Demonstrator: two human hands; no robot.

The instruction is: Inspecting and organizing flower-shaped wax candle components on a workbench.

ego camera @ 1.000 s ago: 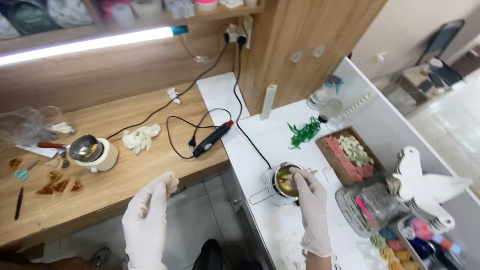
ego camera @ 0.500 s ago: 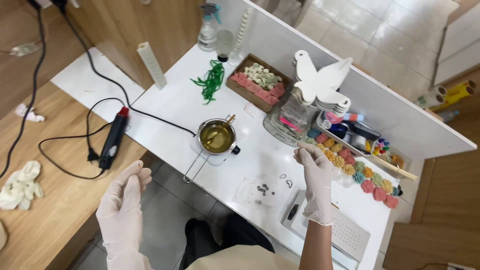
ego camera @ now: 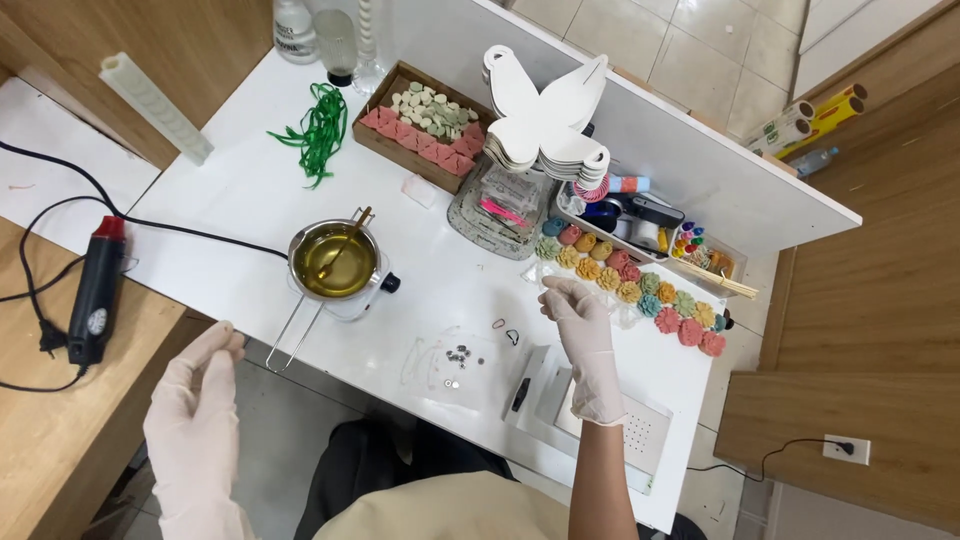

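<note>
My right hand (ego camera: 583, 340), in a white glove, hovers over the white table (ego camera: 240, 200) with its fingertips at a row of colourful flower-shaped pieces (ego camera: 630, 290). It may be pinching a clear sheet under them; I cannot tell. My left hand (ego camera: 195, 395), also gloved, hangs open off the table's near edge and holds nothing. A small metal pot of yellow liquid (ego camera: 334, 262) with a stick in it sits between the hands. A clear bag of small metal bits (ego camera: 450, 360) lies near the front edge.
A black heat gun (ego camera: 95, 295) with its cord lies on the wooden bench at left. Farther back are a box of pink and pale pieces (ego camera: 420, 125), green ribbon (ego camera: 318, 130), white butterfly cut-outs (ego camera: 545, 115), a clear tray (ego camera: 500, 205), and a white scale (ego camera: 600, 420).
The view has swung right and down from the wooden bench to the white table. My right hand has moved from beside the pot to the row of flower pieces.
</note>
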